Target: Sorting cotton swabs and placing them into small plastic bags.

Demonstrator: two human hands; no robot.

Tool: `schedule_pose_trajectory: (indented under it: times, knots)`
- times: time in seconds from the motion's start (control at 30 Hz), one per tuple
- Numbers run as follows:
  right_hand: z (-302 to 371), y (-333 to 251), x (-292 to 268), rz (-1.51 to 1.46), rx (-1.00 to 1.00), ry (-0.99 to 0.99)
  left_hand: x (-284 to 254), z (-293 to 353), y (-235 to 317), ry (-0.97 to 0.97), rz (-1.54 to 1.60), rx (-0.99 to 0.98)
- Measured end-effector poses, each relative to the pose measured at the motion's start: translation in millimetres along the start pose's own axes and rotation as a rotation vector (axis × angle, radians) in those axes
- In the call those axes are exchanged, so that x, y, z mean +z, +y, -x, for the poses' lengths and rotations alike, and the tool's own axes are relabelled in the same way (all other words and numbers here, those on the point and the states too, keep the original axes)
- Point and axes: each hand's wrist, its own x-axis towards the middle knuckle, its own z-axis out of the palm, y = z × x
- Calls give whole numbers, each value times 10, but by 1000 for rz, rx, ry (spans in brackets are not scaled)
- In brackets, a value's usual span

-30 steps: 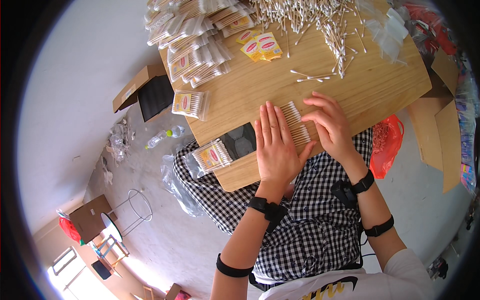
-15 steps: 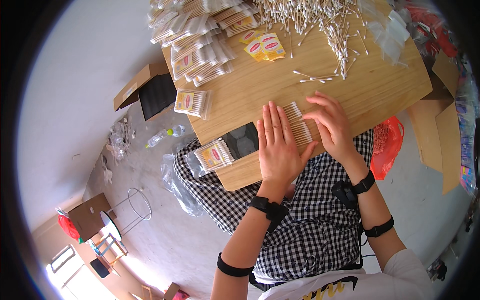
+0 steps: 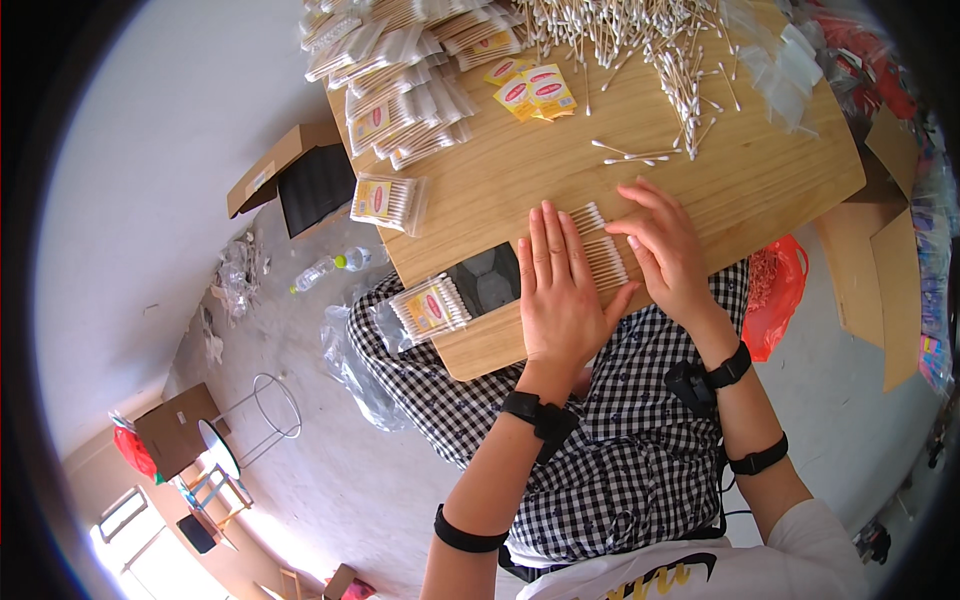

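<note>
The left grip point(image 3: 560, 300) is lying flat and open, its straight fingers together, covering part of a flat row of white-tipped wooden cotton swabs point(image 3: 600, 250) near the table's front edge. The right grip point(image 3: 668, 245) is hovering half-curled at the row's right end, thumb apart, holding nothing visible; whether it is touching the tips cannot be told. A dark grey rectangular panel point(image 3: 487, 280) is lying left of the left grip, and a clear plastic bag of swabs with a yellow card point(image 3: 430, 308) is overhanging the left edge. Bare wood of the pale brown table point(image 3: 770, 175) is extending rightward and separating the row from a few loose swabs point(image 3: 640, 156) beyond. Farther out, a loose swab heap point(image 3: 620, 30) and stacked swab packets point(image 3: 400, 100) are crowding the far side.
</note>
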Motion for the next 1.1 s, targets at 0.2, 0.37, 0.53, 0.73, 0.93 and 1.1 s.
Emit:
schedule_pose_trajectory:
  times: [0.2, 0.37, 0.53, 0.73, 0.93, 1.1]
  knots:
    - [-4, 18, -4, 29, 4, -18, 18, -4, -5, 4, 26, -2]
    - [-105, -55, -14, -33, 19, 16, -3, 15, -12, -8, 21, 5]
    - [-383, -145, 26, -56, -36, -34, -20, 17, 20, -35, -43, 5]
    - [-422, -103, 22, -84, -39, -117, -21, 20, 12, -44, -31, 0]
    - [-426, -69, 38, -4, -17, -66, -26, 10, 16, -29, -54, 7]
    - [-446, -8, -3, 126, -21, 5, -47, 13, 19, -42, -37, 3]
